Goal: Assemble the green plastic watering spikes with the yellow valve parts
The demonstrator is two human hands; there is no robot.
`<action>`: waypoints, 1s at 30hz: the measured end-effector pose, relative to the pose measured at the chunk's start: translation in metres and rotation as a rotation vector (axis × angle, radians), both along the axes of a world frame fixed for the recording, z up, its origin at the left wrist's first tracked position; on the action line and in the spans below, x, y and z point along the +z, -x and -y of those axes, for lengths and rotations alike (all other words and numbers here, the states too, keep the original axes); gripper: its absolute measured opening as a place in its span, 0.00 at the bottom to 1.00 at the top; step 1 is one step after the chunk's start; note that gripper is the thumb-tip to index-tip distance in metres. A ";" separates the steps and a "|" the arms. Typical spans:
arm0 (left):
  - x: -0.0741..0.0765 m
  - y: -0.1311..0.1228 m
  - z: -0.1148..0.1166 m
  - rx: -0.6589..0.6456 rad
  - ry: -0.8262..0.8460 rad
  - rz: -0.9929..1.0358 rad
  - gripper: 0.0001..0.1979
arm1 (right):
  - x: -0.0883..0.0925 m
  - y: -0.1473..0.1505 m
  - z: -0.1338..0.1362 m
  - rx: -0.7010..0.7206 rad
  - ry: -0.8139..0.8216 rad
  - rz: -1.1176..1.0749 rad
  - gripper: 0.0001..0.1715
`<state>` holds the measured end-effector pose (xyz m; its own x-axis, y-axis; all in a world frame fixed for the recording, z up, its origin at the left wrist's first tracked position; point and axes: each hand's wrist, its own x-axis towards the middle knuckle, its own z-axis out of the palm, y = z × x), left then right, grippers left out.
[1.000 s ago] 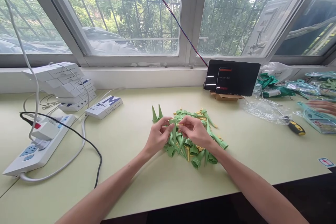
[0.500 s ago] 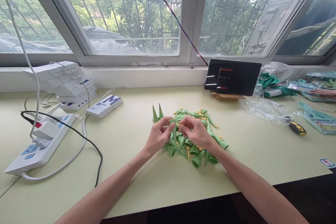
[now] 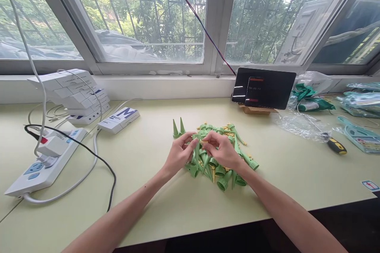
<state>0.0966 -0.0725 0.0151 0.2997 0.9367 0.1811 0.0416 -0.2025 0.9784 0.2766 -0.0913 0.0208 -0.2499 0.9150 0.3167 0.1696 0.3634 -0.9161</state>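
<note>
Above the pile of green cones (image 3: 226, 174), my left hand (image 3: 177, 155) pinches one green cone (image 3: 197, 148) by its rim, tip down, while my right hand (image 3: 223, 151) clamps a small yellow piece (image 3: 204, 141) at that rim.

Window-side workbench (image 3: 154, 201) with power strip (image 3: 41, 162), screwdriver (image 3: 335, 145).

Daylight pours in through the wide window (image 3: 142, 16) along the back, its grey frame (image 3: 218, 19) splitting the panes, with metal bars and leafy green trees beyond the glass. A white sill (image 3: 148, 85) runs beneath it, and the pale yellow-green counter (image 3: 178, 213) stretches from the sill to its front edge. Below that edge, all is dark.
</note>
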 end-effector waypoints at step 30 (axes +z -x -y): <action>0.000 -0.001 0.003 -0.009 0.024 0.001 0.20 | -0.001 0.002 0.001 0.015 0.018 -0.050 0.10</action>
